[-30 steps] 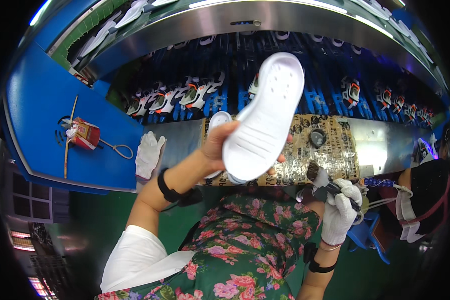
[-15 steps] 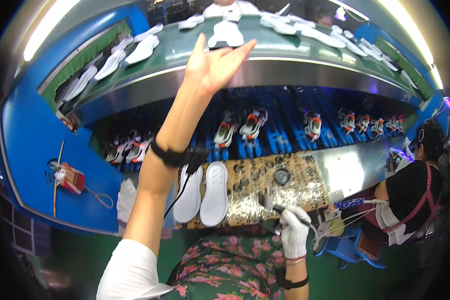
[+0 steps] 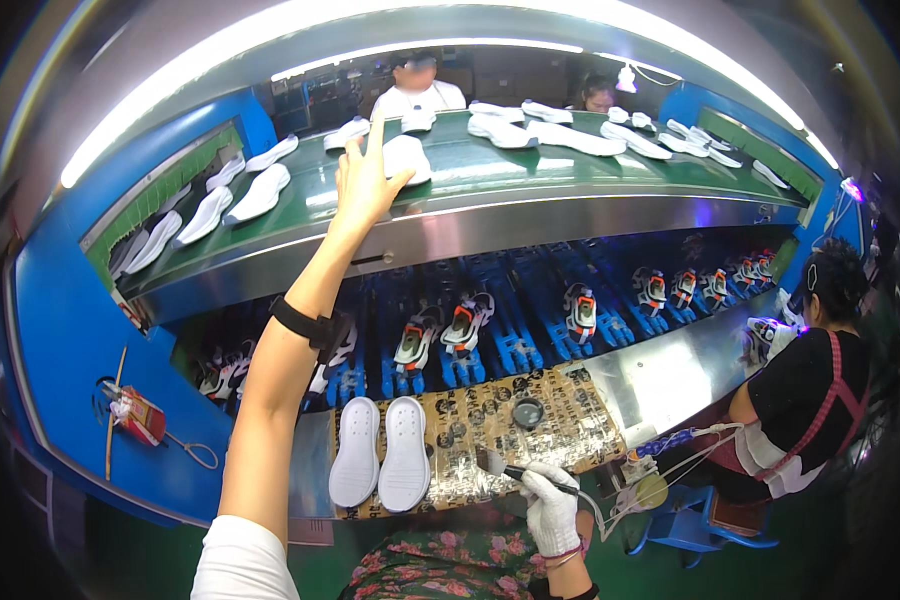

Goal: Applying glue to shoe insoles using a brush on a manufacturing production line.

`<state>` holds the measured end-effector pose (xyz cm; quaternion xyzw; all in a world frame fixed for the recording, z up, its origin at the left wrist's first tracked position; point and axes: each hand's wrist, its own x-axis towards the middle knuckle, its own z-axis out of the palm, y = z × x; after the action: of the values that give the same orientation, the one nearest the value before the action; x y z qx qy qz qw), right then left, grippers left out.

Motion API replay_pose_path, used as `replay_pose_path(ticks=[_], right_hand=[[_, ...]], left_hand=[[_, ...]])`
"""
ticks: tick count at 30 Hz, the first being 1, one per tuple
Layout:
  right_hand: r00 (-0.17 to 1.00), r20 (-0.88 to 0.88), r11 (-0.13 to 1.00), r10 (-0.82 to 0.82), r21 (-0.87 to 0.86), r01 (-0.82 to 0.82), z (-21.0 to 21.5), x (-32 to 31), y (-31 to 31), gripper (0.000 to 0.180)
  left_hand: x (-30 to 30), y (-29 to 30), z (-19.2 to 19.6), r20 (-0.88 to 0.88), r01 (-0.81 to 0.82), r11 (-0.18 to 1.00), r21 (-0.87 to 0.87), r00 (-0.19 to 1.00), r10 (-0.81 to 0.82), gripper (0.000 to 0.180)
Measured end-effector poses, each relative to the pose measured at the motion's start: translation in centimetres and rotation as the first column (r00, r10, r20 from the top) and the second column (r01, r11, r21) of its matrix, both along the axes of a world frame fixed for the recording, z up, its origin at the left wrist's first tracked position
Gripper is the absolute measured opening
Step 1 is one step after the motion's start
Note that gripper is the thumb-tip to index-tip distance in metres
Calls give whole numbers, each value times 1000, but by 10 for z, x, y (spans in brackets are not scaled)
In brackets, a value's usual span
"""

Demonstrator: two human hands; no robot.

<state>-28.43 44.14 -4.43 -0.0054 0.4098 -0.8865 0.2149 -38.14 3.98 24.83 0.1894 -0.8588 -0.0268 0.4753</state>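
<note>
L hand (image 3: 365,180) now lower on green belt (image 3: 490,165), fingers spread, touching white sole (image 3: 406,155); gloved R hand (image 3: 548,505) grips brush (image 3: 515,470) over bench, ready.

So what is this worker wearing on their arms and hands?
The left hand is bare, with a black band around the forearm and a short white sleeve at the shoulder. The right hand wears a white fabric glove, with a thin pink band at the wrist.

Left hand (image 3: 363,180) raised, open, beside white sole (image 3: 407,157) on green conveyor (image 3: 490,170); gloved right hand (image 3: 549,506) gripping brush (image 3: 515,470) over worktop (image 3: 570,425).
</note>
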Motion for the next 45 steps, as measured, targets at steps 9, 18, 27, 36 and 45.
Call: replay_pose_path(ticks=[9,18,27,36,45], right_hand=[[996,15,996,-91,-22,91,-13,-29,21,15],[979,52,980,-198,2,198,-20,-51,65,16],[990,-119,997,-77,5,79,-29,-46,64,20],[993,-100,994,-62,-97,52,-28,-18,49,19],[926,-236,954,-294,-122,272,-2,-25,58,18]], left_hand=[[-135,93,26,578,356,929,-102,781,-236,81],[-269,112,42,898,158,986,57,424,-120,89],[-201,66,27,243,445,580,683,610,-754,54],[12,32,-24,-488,662,644,383,737,-467,32],[132,60,-133,-582,763,373,528,645,-495,30]])
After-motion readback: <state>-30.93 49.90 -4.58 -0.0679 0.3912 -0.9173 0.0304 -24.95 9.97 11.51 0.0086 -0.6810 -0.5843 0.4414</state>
